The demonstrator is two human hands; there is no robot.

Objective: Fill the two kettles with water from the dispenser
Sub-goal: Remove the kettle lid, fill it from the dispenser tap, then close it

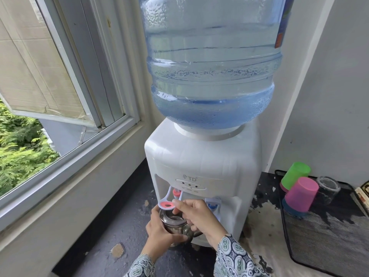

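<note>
A white water dispenser (201, 162) carries a large blue water bottle (211, 62). A small shiny metal kettle (175, 222) sits under the red tap (176, 193), its mouth open upward. My left hand (159, 230) wraps round the kettle's left side. My right hand (194, 214) grips the kettle's handle on the right, and its fingertips touch the red-ringed lever (166, 204) of the red tap. A blue tap (212, 204) is just right of my right hand. Whether water is flowing I cannot tell. Only one kettle is visible.
A black mesh tray (329, 242) on the right holds upturned green (295, 173) and pink (301, 193) cups and a glass jar (327, 186). An open window (65, 108) and sill run along the left. The dark worn countertop (123, 222) lies in front.
</note>
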